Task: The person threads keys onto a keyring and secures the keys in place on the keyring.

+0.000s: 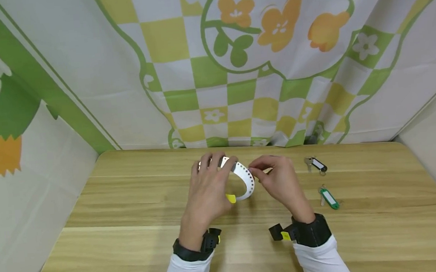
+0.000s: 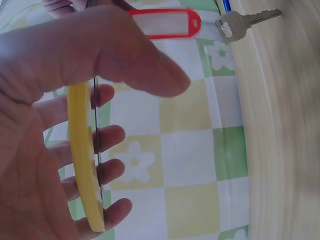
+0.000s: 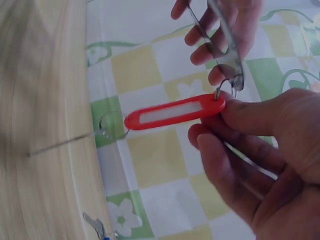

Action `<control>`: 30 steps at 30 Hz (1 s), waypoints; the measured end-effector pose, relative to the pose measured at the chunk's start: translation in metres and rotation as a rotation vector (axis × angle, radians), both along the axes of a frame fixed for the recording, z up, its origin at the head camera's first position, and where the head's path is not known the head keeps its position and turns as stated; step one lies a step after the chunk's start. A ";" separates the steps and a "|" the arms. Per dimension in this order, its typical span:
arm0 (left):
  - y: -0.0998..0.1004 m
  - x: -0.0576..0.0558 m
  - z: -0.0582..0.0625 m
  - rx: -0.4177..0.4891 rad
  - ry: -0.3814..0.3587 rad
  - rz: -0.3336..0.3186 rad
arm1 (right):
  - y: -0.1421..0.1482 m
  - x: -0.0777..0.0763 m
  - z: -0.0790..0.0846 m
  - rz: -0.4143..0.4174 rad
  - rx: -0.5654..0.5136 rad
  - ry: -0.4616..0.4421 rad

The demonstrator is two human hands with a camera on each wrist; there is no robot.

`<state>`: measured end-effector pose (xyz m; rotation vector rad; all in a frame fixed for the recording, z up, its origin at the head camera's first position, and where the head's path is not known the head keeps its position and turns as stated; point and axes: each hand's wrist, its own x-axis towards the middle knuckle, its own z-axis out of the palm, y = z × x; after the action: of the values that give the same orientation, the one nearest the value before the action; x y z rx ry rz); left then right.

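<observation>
A white ring-shaped plate with a row of small holes (image 1: 247, 180) is held upright by my left hand (image 1: 208, 190), its fingers curled over the rim. The plate has a yellow part (image 2: 82, 155) lying along the left palm. In the right wrist view my right hand (image 3: 265, 145) pinches a red key tag (image 3: 172, 114) at one end between thumb and fingers. A small metal hook (image 3: 220, 91) on that end reaches the plate's edge; whether it passes through a hole, I cannot tell. From the tag's other end a key (image 2: 237, 25) hangs on a thin ring.
On the wooden table (image 1: 131, 207), to the right of my hands, lie a black key tag (image 1: 319, 164) with its key and, nearer to me, a green key tag (image 1: 329, 199) with another key. A patterned curtain (image 1: 209, 72) hangs along the table's far edge.
</observation>
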<state>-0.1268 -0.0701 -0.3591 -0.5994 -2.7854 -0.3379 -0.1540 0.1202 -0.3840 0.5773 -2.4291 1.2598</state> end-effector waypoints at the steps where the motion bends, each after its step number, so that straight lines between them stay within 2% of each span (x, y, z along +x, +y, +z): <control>1: 0.000 0.000 0.000 0.000 -0.002 -0.008 | 0.000 0.000 0.000 0.006 0.025 0.032; 6: -0.004 0.001 -0.001 0.012 -0.042 -0.053 | 0.002 -0.001 -0.002 0.052 0.146 0.212; 10: -0.006 0.002 0.000 0.054 -0.109 -0.068 | 0.004 -0.001 -0.003 0.102 0.150 0.290; 14: -0.007 0.002 0.002 0.075 -0.123 -0.063 | 0.006 -0.001 -0.004 0.119 0.131 0.287; 23: -0.003 0.002 0.004 0.051 -0.052 -0.039 | 0.005 0.002 0.001 0.069 0.152 0.208; 30: -0.002 0.001 0.005 0.059 -0.015 -0.043 | 0.003 0.003 0.004 0.044 0.160 0.235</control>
<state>-0.1255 -0.0724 -0.3546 -0.6458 -2.7692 -0.4331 -0.1514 0.1234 -0.3796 0.7801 -2.3416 0.9587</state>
